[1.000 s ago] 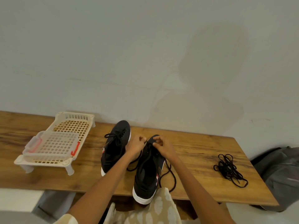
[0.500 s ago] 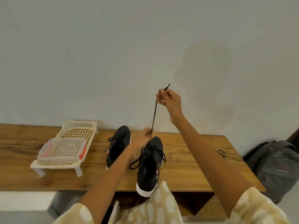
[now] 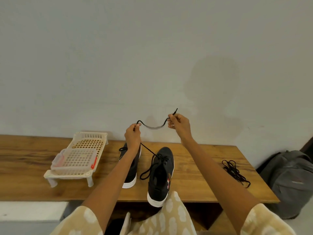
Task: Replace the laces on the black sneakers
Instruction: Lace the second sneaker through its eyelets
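Both hands pinch the lace point(image 3: 153, 126), left hand point(image 3: 133, 138) at nine o'clock, right hand point(image 3: 178, 123) at three; one hard tug could tip the sneaker point(image 3: 160, 173) off the bench point(image 3: 203, 167).

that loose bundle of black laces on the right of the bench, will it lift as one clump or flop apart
Likely floppy: the lace sags between the left hand and right hand. The bundle lies in loose, tangled loops, so it would probably lift together, trailing ends. It looks light.
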Available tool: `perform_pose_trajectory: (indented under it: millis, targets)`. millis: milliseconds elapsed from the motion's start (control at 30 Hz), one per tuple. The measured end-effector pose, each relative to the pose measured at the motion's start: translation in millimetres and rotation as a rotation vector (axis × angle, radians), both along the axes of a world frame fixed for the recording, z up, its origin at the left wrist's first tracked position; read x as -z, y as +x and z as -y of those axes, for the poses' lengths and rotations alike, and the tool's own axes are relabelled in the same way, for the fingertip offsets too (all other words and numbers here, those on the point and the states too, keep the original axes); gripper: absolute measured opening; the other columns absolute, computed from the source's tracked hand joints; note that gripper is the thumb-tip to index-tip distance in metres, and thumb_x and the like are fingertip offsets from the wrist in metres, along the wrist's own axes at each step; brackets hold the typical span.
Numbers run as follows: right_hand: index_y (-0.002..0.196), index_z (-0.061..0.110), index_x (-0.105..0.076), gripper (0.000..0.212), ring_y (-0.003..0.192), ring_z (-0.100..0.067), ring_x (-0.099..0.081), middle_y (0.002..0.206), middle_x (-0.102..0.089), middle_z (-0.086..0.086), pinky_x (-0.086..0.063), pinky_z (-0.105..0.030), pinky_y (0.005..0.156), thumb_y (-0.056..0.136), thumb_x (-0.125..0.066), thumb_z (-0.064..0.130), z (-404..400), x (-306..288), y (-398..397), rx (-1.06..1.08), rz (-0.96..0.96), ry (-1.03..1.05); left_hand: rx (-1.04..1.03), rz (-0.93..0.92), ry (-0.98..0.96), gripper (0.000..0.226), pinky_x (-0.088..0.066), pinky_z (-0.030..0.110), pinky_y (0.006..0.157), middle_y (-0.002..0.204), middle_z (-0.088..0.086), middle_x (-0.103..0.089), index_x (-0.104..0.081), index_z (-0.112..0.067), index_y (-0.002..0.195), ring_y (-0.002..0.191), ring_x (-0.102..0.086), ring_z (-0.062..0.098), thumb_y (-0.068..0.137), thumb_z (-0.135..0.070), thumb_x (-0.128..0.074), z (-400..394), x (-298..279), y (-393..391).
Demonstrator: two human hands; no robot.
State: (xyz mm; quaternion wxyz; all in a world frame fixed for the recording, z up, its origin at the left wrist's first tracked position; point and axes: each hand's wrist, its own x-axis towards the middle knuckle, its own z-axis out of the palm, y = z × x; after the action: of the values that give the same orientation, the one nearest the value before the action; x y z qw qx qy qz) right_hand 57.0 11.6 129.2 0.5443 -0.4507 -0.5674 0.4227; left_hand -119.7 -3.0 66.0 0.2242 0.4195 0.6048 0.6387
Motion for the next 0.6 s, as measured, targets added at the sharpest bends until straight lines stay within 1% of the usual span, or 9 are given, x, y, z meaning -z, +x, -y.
perform_pose_trajectory:
  millis: [67, 167, 267, 333, 367, 433, 500, 533, 600]
  targets:
    - [0.095, 0.006, -0.067, 0.019, 0.072, -0.014, -0.063, 0.084, -0.069, -0.007, -0.057, -0.028, 0.074, 0.093, -0.059, 0.023, 3.0, 10.5, -3.6, -0.003, 0.076, -0.013, -0.013, -0.104, -0.015, 0.026, -0.036, 0.031, 0.059, 0.065, 0.006, -0.055, -0.062, -0.006, 0.082, 0.061, -0.048, 0.021, 0.098, -0.020, -0.048, 2.5, 1.4, 0.9]
    - [0.096, 0.002, -0.068, 0.022, 0.070, -0.012, -0.063, 0.084, -0.068, -0.008, -0.057, -0.026, 0.073, 0.094, -0.057, 0.022, 6.8, 21.5, -9.2, -0.012, 0.213, -0.045, 0.008, -0.300, -0.186, 0.026, -0.038, 0.027, 0.065, 0.094, 0.016, -0.067, -0.067, -0.001, 0.100, 0.078, -0.057, 0.022, 0.099, -0.017, -0.046, 5.7, 11.7, 0.7]
    - [0.092, 0.002, -0.069, 0.023, 0.071, -0.016, -0.063, 0.080, -0.068, -0.007, -0.056, -0.030, 0.075, 0.094, -0.057, 0.021, 8.1, 36.5, -14.4, -0.043, 0.401, -0.115, 0.126, -0.521, -0.446, 0.026, -0.046, 0.042, 0.091, 0.121, 0.017, -0.059, -0.061, 0.000, 0.111, 0.107, -0.056, 0.032, 0.097, -0.013, -0.043, 3.3, 30.9, 2.8]
    - [0.087, 0.001, -0.071, 0.026, 0.073, -0.021, -0.065, 0.080, -0.070, -0.010, -0.056, -0.033, 0.077, 0.093, -0.058, 0.023, 7.1, 50.4, -17.0, -0.067, 0.536, -0.143, 0.145, -0.584, -0.473, 0.028, -0.036, 0.052, 0.100, 0.115, 0.012, -0.057, -0.063, -0.010, 0.096, 0.109, -0.051, 0.033, 0.098, -0.026, -0.040, 4.3, 31.8, 13.5]
    - [0.081, 0.001, -0.070, 0.028, 0.071, -0.022, -0.065, 0.077, -0.069, -0.012, -0.055, -0.031, 0.073, 0.092, -0.058, 0.024, 6.4, 57.6, -17.4, -0.086, 0.609, -0.152, 0.188, -0.536, -0.424, 0.034, -0.035, 0.050, 0.098, 0.103, 0.010, -0.059, -0.062, -0.017, 0.081, 0.102, -0.053, 0.031, 0.096, -0.036, -0.038, 4.4, 29.0, 20.0]
    - [0.066, 0.006, -0.063, 0.032, 0.057, -0.018, -0.056, 0.062, -0.061, -0.007, -0.044, -0.017, 0.056, 0.092, -0.056, 0.024, 6.3, 69.1, -18.0, -0.120, 0.726, -0.157, 0.323, -0.433, -0.351, 0.040, -0.039, 0.039, 0.080, 0.076, 0.008, -0.056, -0.052, -0.026, 0.060, 0.079, -0.056, 0.025, 0.088, -0.049, -0.037, 4.7, 23.5, 29.0]
    - [0.054, 0.018, -0.051, 0.039, 0.049, -0.009, -0.042, 0.052, -0.048, 0.003, -0.027, -0.012, 0.043, 0.093, -0.053, 0.018, 6.4, 77.4, -18.3, -0.144, 0.763, -0.143, 0.474, -0.423, -0.363, 0.033, -0.046, 0.036, 0.076, 0.077, 0.006, -0.063, -0.069, -0.021, 0.074, 0.078, -0.060, 0.022, 0.092, -0.040, -0.049, 1.7, 25.2, 32.9]
    - [0.052, 0.023, -0.045, 0.043, 0.047, -0.006, -0.037, 0.051, -0.042, 0.005, -0.025, -0.014, 0.042, 0.093, -0.053, 0.016, 5.9, 80.5, -17.7, -0.154, 0.767, -0.126, 0.496, -0.422, -0.357, 0.025, -0.049, 0.035, 0.079, 0.082, 0.007, -0.068, -0.074, -0.016, 0.086, 0.081, -0.063, 0.021, 0.093, -0.030, -0.055, -0.7, 29.5, 33.7]
    - [0.052, 0.027, -0.040, 0.045, 0.047, -0.005, -0.032, 0.051, -0.038, 0.006, -0.025, -0.016, 0.043, 0.094, -0.053, 0.017, 4.7, 89.2, -15.9, -0.173, 0.799, -0.108, 0.459, -0.383, -0.343, 0.017, -0.050, 0.029, 0.079, 0.087, 0.004, -0.071, -0.075, -0.011, 0.094, 0.081, -0.063, 0.014, 0.091, -0.021, -0.061, -2.8, 39.0, 34.3]
